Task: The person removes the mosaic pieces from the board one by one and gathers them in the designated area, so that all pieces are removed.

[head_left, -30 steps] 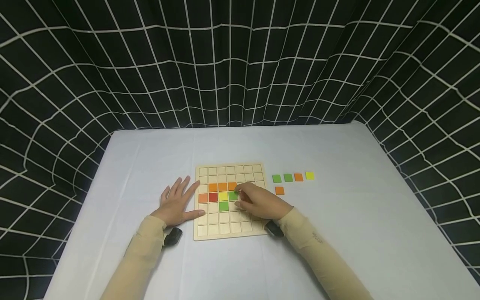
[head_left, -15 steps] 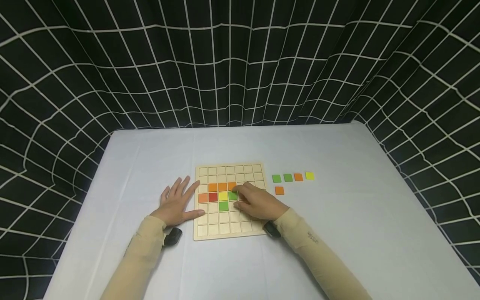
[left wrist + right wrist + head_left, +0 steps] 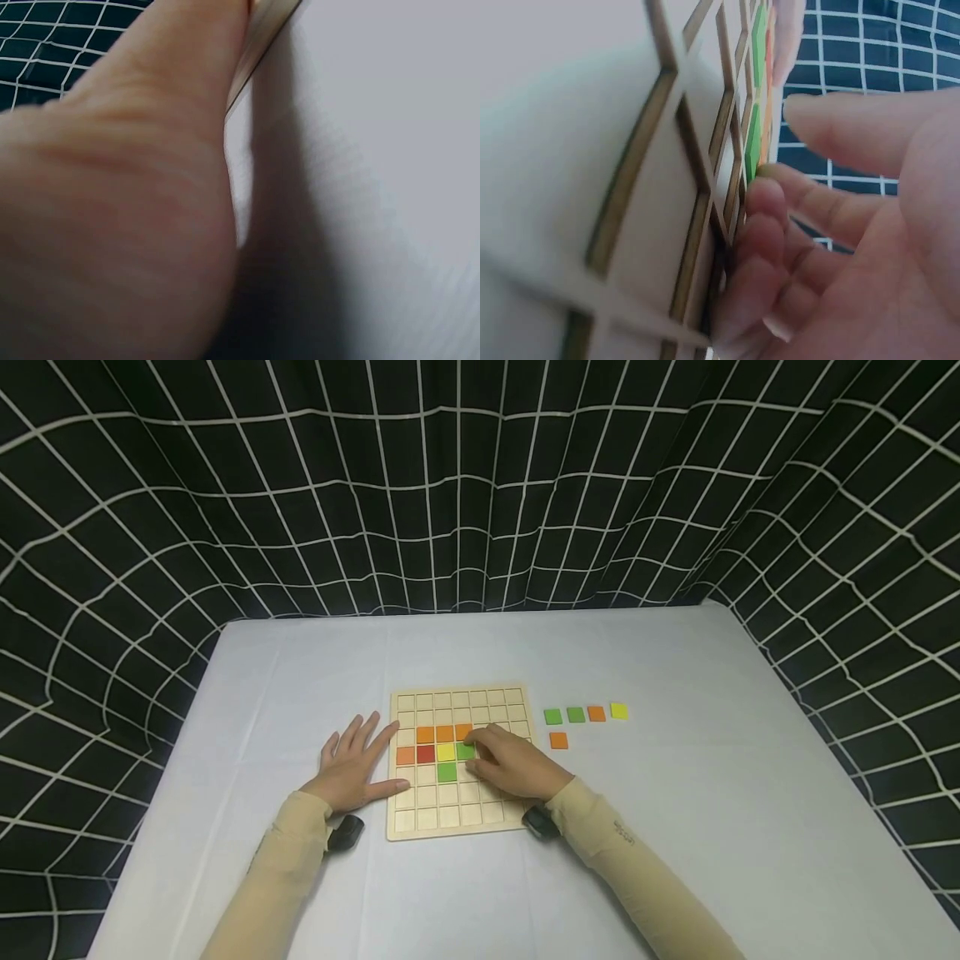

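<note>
A pale wooden grid board (image 3: 427, 818) lies on the table. In its cells sit several coloured square tiles: orange tiles (image 3: 425, 735) in one row, below them a red tile (image 3: 426, 754), a yellow tile (image 3: 446, 752) and a green tile (image 3: 465, 752), then another green tile (image 3: 447, 772) lower down. My left hand (image 3: 348, 775) rests spread at the board's left edge, thumb and a fingertip over the rim. Over the board, my right hand (image 3: 513, 766) touches near the upper green tile with its index finger; the right wrist view shows the thumb apart and nothing pinched.
To the right of the board lie loose tiles: two green tiles (image 3: 575, 715), an orange tile (image 3: 596, 714), a yellow tile (image 3: 618, 711) and a lower orange tile (image 3: 558, 741). A white cloth (image 3: 675, 777) covers the table. Dark grid-patterned curtain (image 3: 450, 485) stands around it.
My right hand has shifted slightly left over the board, its index fingertip coming over the upper green tile's edge. The left hand and the tiles have stayed in place.
</note>
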`<state>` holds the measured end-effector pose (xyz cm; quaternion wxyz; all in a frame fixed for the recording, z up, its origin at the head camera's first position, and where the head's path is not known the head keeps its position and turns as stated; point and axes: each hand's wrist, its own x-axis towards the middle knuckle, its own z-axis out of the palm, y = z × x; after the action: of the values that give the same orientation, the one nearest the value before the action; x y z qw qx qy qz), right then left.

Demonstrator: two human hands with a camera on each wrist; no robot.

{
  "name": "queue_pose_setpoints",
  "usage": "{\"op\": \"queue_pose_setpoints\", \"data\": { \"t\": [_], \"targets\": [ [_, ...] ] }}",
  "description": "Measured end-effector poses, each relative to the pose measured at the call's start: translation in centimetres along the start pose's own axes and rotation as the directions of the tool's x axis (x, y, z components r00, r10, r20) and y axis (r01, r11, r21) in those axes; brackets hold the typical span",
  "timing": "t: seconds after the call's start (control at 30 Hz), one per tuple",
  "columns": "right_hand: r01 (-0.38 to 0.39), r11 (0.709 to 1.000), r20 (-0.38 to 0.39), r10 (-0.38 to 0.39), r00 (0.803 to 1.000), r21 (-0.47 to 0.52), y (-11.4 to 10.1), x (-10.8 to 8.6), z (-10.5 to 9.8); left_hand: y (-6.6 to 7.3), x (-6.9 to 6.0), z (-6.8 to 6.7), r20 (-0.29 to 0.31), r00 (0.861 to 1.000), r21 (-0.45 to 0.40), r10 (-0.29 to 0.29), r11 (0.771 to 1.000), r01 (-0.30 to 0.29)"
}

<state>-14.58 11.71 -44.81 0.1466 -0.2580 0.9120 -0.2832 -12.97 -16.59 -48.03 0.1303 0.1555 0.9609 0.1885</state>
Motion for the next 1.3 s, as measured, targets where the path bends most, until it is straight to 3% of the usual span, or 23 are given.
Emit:
{"op": "queue_pose_setpoints", "data": {
  "t": [0.3,0.63,0.8,1.0,1.3],
  "targets": [
    [-0.054,0.989,-0.030,0.059,0.998,0.141,0.3,0.1,0.1,0.1,-0.2,-0.3,0.007,1.000,-0.006,-0.001,1.000,0.001],
    [-0.022,0.987,-0.079,0.035,0.996,0.161,-0.1,-0.2,0.2,0.0,-0.1,-0.1,-0.005,1.000,-0.012,0.012,1.000,-0.012],
    [0.030,0.992,-0.104,-0.017,0.994,0.126,-0.2,-0.2,0.4,0.2,-0.1,-0.3,-0.004,1.000,-0.008,0.010,1.000,-0.010],
    [0.104,0.994,-0.114,-0.106,0.988,-0.022,-0.6,-0.3,0.6,0.2,-0.2,-0.4,0.001,1.000,0.000,0.005,1.000,-0.005],
    [0.075,0.995,-0.146,-0.084,0.986,-0.071,-0.6,-0.5,-0.1,0.2,-0.2,-0.2,0.003,1.000,0.003,0.005,1.000,-0.005]
  ]
}}
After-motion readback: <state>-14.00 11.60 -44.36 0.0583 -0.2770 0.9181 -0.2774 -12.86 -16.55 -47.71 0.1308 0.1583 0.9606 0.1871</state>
